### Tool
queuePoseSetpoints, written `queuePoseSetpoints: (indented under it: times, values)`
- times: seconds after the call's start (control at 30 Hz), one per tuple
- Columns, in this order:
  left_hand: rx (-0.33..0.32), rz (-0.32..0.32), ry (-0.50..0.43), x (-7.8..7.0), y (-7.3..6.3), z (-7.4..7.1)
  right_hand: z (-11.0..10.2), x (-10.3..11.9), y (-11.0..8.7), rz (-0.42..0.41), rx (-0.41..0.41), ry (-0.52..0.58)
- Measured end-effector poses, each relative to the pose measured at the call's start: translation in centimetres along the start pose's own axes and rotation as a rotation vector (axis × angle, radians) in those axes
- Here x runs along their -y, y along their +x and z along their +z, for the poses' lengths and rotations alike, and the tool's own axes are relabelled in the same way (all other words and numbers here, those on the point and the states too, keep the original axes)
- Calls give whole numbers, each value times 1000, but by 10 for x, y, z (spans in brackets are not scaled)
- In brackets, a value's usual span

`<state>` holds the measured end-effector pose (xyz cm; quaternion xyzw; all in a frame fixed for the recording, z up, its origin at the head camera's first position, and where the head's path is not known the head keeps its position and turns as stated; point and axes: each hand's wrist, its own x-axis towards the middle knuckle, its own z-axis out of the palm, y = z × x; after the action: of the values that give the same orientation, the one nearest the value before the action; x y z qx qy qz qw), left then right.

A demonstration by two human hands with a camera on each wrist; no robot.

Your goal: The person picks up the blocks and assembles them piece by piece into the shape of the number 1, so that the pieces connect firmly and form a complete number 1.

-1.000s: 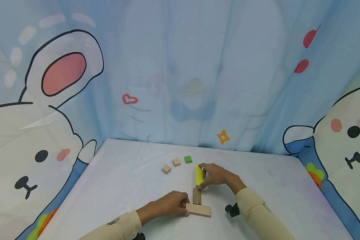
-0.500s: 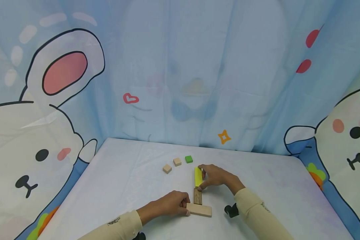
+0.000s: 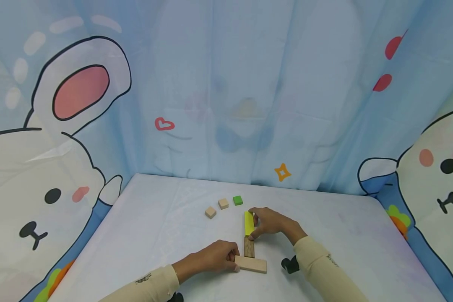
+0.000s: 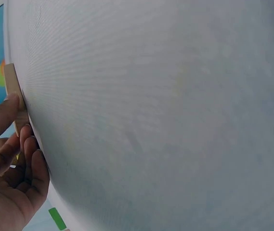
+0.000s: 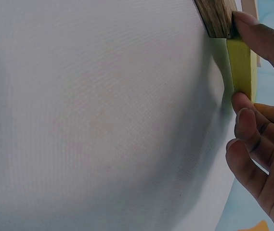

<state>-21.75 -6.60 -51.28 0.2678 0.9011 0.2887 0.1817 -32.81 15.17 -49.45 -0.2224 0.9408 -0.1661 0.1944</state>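
Observation:
My left hand (image 3: 218,256) pinches the left end of a pale wooden block (image 3: 252,264) that lies crosswise on the table; thumb and fingers show on it in the left wrist view. A dark brown wooden block (image 3: 249,247) runs lengthwise away from its far side. Beyond that, in line, is a yellow block (image 3: 249,223), held at its two ends between thumb and fingers of my right hand (image 3: 272,222). In the right wrist view the near end of the yellow block (image 5: 240,65) meets the brown block (image 5: 217,18), with the thumb tip over the joint.
Two small pale wooden cubes (image 3: 210,212) and a small green block (image 3: 238,200) sit farther back, left of the yellow block. White cloth covers the table (image 3: 166,226). A printed blue curtain (image 3: 241,92) hangs behind its back edge.
My right hand has shifted the yellow block slightly toward the brown block, so their ends come together. My left hand stays at the pale block.

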Motion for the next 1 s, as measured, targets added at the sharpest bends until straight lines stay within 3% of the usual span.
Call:
queuePoseSetpoints:
  times: [1.0]
  values:
    - [-4,11,0,3,0,1,-2,-2,4,4,30,29]
